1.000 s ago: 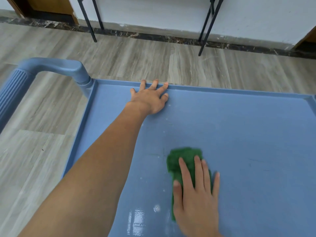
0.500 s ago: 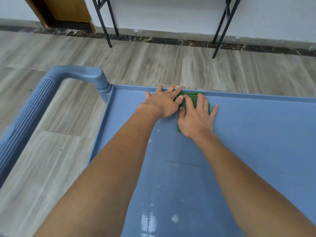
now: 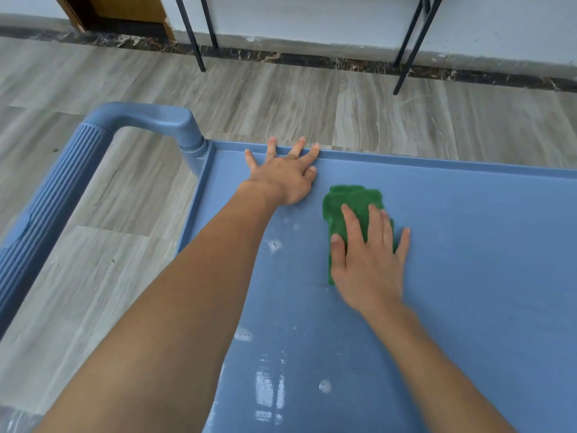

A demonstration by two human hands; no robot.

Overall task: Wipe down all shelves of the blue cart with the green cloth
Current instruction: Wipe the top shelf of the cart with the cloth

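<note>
The green cloth (image 3: 351, 198), a crumpled pad of fuzzy fabric, is pressed flat onto the top shelf (image 3: 468, 251) of the blue cart (image 3: 199, 195) of moulded plastic by the right hand (image 3: 367, 260). The fingers (image 3: 351, 220) of that hand are held straight and slightly spread over the cloth, with the thumb laid along its left edge; nothing is gripped or pinched. Part of the cloth is left showing beyond the fingertips.

The left hand (image 3: 285, 178) is laid palm-down on the same shelf, just left of the cloth and a little farther out than the right hand, without touching the cloth. Its fingers are spread and straight, and their fingertips (image 3: 315, 147) are rested against the raised far rim (image 3: 437, 162) of the shelf. The two hands are kept apart, with a narrow strip of bare blue surface between them.

Pale specks and smudges (image 3: 274, 245) are seen on the shelf between the forearms, nearer than the left hand, and a bright patch of glare (image 3: 268, 389) is reflected nearer still. To the left of the left hand, the cart's ribbed blue handle (image 3: 56, 198) is joined to the shelf corner by a curved bar. Beyond both hands, a grey wood-grain floor (image 3: 281, 98) is bounded by a dark marbled skirting strip (image 3: 312, 59) and a white wall (image 3: 312, 17), against which thin black metal legs (image 3: 193, 35) are stood.
</note>
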